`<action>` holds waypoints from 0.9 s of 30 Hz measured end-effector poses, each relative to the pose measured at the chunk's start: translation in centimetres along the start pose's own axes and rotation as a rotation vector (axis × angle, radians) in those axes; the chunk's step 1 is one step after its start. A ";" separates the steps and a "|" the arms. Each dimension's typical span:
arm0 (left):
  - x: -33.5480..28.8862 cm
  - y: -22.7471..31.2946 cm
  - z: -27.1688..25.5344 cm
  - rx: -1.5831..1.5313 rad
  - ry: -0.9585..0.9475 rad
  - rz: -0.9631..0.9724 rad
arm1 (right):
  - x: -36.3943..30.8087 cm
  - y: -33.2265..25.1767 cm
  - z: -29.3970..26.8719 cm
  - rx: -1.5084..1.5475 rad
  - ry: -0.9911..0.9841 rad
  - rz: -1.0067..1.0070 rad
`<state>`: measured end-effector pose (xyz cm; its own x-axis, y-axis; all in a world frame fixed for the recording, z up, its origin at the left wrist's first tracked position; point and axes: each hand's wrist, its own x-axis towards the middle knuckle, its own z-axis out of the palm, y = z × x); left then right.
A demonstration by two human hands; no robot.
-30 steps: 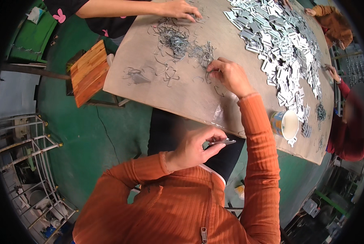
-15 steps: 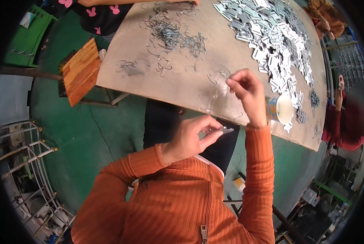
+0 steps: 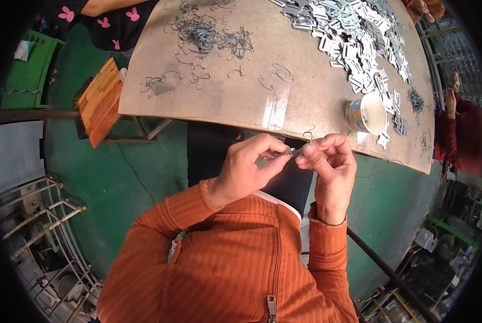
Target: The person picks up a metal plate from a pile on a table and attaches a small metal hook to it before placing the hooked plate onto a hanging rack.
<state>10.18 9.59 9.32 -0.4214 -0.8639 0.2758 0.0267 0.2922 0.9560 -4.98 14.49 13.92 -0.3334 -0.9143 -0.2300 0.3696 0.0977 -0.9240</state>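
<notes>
In front of my chest, just off the table's near edge, my two hands meet. My left hand pinches a small flat metal plate between thumb and fingers; most of it is hidden. The fingertips of my right hand are closed on a small bent wire piece, largely covered by the fingers, at the plate's right end. Beyond them, another bent wire lies at the table's edge. A paper cup with a coloured pattern stands on the table to the right of my hands.
The brown tabletop carries a tangle of bent wires and a large heap of metal plates. A wooden stool stands left. Another person's arm reaches in at the far left; people in red and orange sit right.
My right hand has come down and back from over the table to meet my left hand at the plate. The left hand still holds the plate. The view has shifted slightly.
</notes>
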 end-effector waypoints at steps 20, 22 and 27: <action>25.0 -14.3 9.1 0.886 -0.134 0.478 | -1.1 2.0 -1.7 -0.437 0.063 -0.621; 25.5 -14.9 9.8 1.019 -0.196 0.439 | -1.2 2.1 -1.9 -0.442 0.068 -0.628; 25.0 -15.1 7.5 0.994 -0.286 0.394 | -1.1 2.5 -2.0 -0.472 0.060 -0.638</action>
<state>-7.58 -13.28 1.05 -0.7410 -0.5486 0.3873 -0.4806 0.8360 0.2647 -5.48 16.53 11.28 -0.4080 -0.8285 0.3835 -0.3107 -0.2691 -0.9116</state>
